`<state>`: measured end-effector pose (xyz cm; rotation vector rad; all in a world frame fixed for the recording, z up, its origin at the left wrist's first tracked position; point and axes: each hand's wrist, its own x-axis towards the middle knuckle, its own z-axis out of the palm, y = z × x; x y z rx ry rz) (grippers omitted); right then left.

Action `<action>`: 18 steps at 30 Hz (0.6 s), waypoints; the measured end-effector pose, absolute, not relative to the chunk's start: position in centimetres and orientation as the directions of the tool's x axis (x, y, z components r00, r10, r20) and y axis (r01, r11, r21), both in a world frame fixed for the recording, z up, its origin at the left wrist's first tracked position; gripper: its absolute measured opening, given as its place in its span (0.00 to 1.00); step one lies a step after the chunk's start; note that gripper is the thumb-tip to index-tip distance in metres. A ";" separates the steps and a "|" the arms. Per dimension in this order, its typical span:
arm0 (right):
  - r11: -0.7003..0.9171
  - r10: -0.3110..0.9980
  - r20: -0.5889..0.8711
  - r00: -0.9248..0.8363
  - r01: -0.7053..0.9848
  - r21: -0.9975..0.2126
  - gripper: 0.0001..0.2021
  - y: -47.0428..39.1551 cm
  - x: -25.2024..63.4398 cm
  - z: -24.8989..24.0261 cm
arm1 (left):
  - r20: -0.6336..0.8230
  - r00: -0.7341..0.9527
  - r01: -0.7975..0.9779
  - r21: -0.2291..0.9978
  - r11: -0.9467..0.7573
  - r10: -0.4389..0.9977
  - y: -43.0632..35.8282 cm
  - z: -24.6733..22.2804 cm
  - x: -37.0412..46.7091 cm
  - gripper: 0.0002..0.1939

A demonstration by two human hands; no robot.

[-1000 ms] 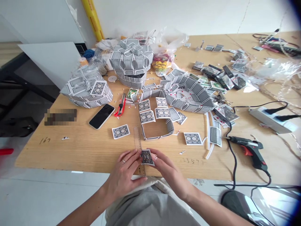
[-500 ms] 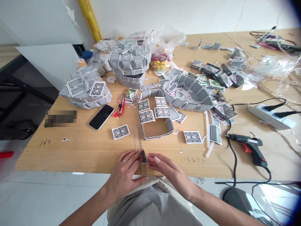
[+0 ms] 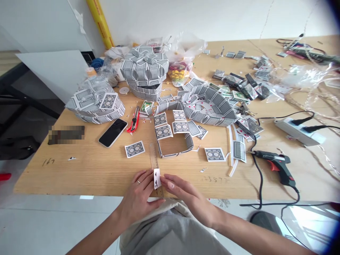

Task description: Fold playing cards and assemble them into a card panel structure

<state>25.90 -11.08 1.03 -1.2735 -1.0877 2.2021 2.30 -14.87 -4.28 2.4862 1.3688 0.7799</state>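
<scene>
My left hand (image 3: 142, 191) presses down on a clear ruler (image 3: 154, 156) near the table's front edge, its fingers lying flat. A card (image 3: 157, 178) stands folded up against the ruler, its white face with black marks showing. The fingertips of my right hand (image 3: 180, 187), stretched out, touch the card's right side. Beyond the hands sits a frame of joined cards (image 3: 175, 154), with patterned cards laid over its middle. Single patterned cards lie to its left (image 3: 134, 149) and right (image 3: 214, 154).
A phone (image 3: 113, 132), a red cutter (image 3: 133, 120) and card-covered boxes (image 3: 145, 67) stand to the left and behind. At right lie a glue gun (image 3: 276, 164) with its cable, a power strip (image 3: 299, 132) and white strips (image 3: 231, 147). An open card tray (image 3: 209, 115) sits behind.
The card at the ruler has turned up, from a dark patterned side to its white side. My right fingers have moved slightly left, and the whole view has shifted a little.
</scene>
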 end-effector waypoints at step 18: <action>-0.303 0.793 -0.285 -0.538 0.057 -0.951 0.38 -10.3 24.3 -1.7 | 0.342 0.431 0.739 0.397 -0.544 0.835 -15.0 -4.8 2.1 0.25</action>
